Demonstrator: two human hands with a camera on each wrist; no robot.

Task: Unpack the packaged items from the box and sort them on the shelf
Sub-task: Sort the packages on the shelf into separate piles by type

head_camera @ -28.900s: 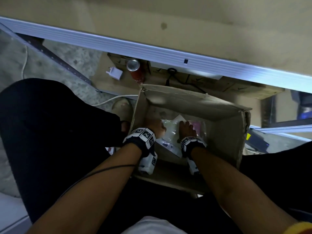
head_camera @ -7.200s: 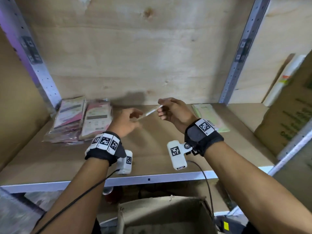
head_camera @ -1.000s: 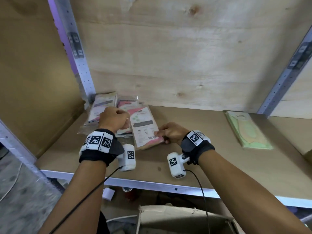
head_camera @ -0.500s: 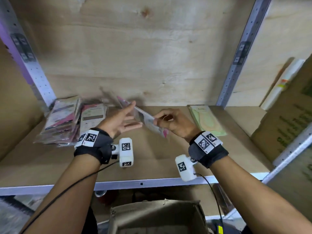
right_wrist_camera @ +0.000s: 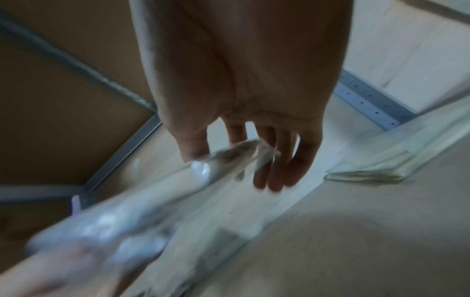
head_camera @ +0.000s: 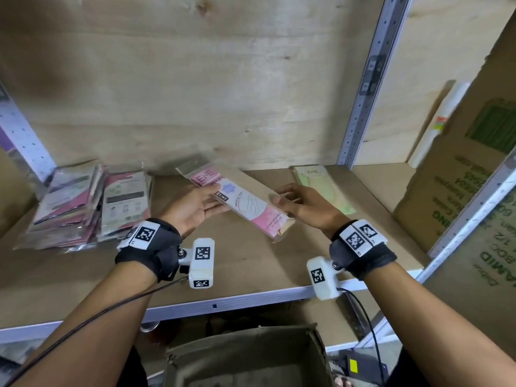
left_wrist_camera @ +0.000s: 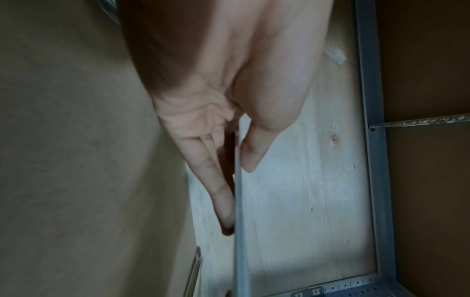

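Pink packet point(head_camera: 240, 203) in clear wrap sits up above the shelf board point(head_camera: 237, 269), held flat between both hands and slanting from ten o'clock down to four o'clock. Left hand point(head_camera: 192, 210) takes its near-left edge: palm up, fingers straight and pressed together under the packet, thumb laid on top, so the packet's edge point(left_wrist_camera: 237, 201) is caught between thumb and fingers in the left wrist view. Right hand point(head_camera: 304, 206) has the four o'clock end; fingers point(right_wrist_camera: 277, 160) hang slightly spread behind the wrap, thumb in front, a light pinch on the packet's tip point(right_wrist_camera: 244, 152), though that view is blurred. Out at nine o'clock a pile of pink packets point(head_camera: 92, 208) lies on the board by the upright. At two o'clock a green packet point(head_camera: 325, 191) lies flat, just beyond the right hand. Down at six o'clock, below the shelf edge, the cardboard box point(head_camera: 245, 356) stands open.
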